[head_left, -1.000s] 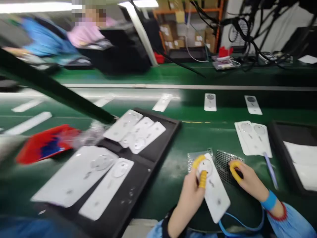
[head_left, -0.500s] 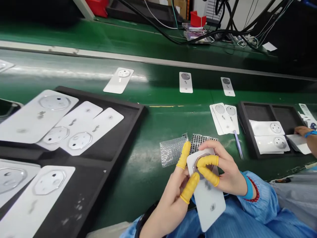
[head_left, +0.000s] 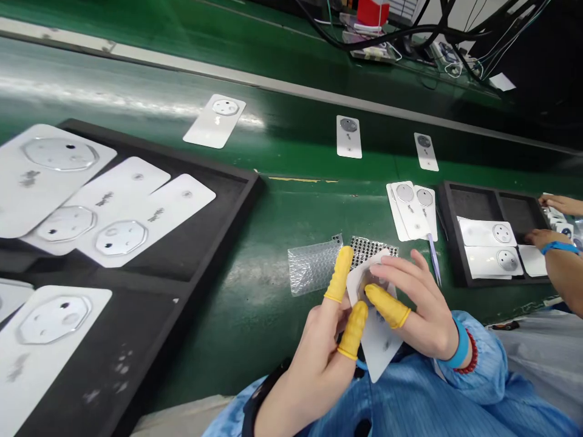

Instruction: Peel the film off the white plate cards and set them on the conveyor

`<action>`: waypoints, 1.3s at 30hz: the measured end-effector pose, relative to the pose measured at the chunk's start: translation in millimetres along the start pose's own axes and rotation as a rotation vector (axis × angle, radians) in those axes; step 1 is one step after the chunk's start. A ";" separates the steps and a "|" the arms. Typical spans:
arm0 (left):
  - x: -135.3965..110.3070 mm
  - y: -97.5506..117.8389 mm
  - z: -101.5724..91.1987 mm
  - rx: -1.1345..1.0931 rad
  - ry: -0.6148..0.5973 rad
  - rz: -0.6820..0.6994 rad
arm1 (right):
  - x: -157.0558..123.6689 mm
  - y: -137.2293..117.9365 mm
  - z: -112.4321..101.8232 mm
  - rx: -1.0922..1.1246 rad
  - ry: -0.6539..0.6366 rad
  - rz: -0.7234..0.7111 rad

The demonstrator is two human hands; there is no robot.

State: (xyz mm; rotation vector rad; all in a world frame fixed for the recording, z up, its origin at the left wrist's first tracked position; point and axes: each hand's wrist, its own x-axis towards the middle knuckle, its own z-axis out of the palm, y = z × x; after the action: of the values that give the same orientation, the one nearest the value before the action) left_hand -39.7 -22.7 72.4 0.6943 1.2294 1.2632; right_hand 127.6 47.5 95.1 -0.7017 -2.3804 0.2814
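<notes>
One white card (head_left: 380,347) sits pinched between the left hand (head_left: 314,370) and the right hand (head_left: 421,318), just above the person's blue smock (head_left: 401,400). Both hands are closed on its upper end, and its lower end tilts down toward the smock. Yellow finger cots (head_left: 339,274) cover several fingers and touch the card, hiding most of its round patch. A blue wristband (head_left: 461,347) and a red bead bracelet (head_left: 472,353) circle the right wrist.

Just beyond the hands, a piece of bubble wrap (head_left: 314,266) lies beside a black dotted sheet (head_left: 371,250) on the green surface (head_left: 273,255). Past the right hand are a small stack of white cards (head_left: 412,209) and a pale blue stylus (head_left: 434,260). Further right, a small black tray (head_left: 455,200) holds two cards, and a co-worker's hands (head_left: 553,238) reach in beside it. Left of the hands, a large black tray (head_left: 218,224) carries more cards with clear round patches. Three single cards (head_left: 214,121) lie in a row beyond the hands, well apart from one another.
</notes>
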 end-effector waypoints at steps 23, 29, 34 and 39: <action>11.1 17.4 16.3 -0.268 -0.025 -0.079 | 8.6 2.0 -7.4 0.252 -0.055 -0.072; 11.0 17.0 24.0 -0.238 0.082 -0.099 | 3.3 1.6 3.1 0.402 0.172 0.273; 18.4 9.9 25.9 -0.198 0.068 -0.028 | -5.4 5.9 16.4 0.672 0.184 0.519; 26.6 -8.3 12.9 -0.120 0.070 -0.093 | -10.2 12.8 31.1 0.908 0.182 0.723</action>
State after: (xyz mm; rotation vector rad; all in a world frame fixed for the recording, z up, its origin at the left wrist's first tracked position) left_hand -28.8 3.4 60.4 0.5041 1.2181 1.2816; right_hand 120.0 51.8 61.1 -1.0127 -1.4760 1.4076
